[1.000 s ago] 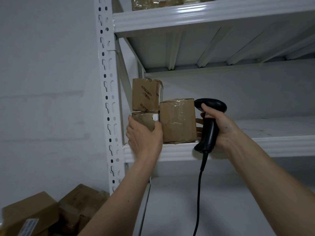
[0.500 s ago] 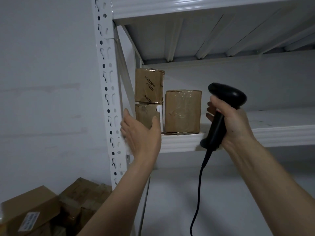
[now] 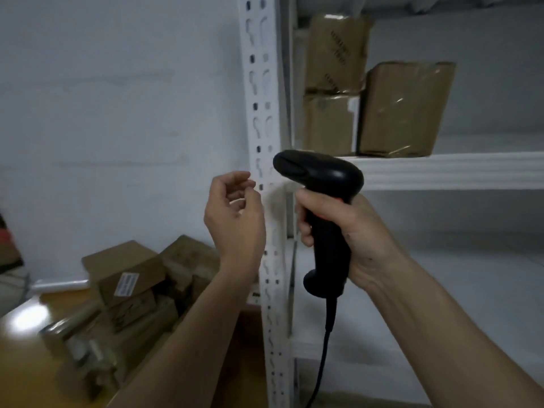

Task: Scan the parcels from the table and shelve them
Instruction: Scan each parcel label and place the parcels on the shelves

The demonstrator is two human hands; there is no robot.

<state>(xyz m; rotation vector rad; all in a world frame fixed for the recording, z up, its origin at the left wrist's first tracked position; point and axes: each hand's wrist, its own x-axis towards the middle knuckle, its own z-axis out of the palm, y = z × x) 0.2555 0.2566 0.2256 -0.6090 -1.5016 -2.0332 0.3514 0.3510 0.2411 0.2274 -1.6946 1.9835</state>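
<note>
Gripping the black barcode scanner (image 3: 319,198) by its handle, the right hand (image 3: 347,237) is holding it upright in front of the white shelf (image 3: 447,169), its fingers (image 3: 303,222) wrapping fully round the grip and its cable (image 3: 323,357) hanging straight down. The left hand (image 3: 235,219) is hovering beside the perforated shelf upright (image 3: 262,113), holding nothing, its fingers loosely curling inward. Three brown parcels are sitting at the shelf's left end: a small parcel (image 3: 328,125) next to the upright, a printed parcel (image 3: 335,54) stacked on top of it, and a taped parcel (image 3: 403,108) standing just beside them. More parcels (image 3: 129,278) are lying heaped on the wooden worktop (image 3: 26,363) at lower left, blurred.
</note>
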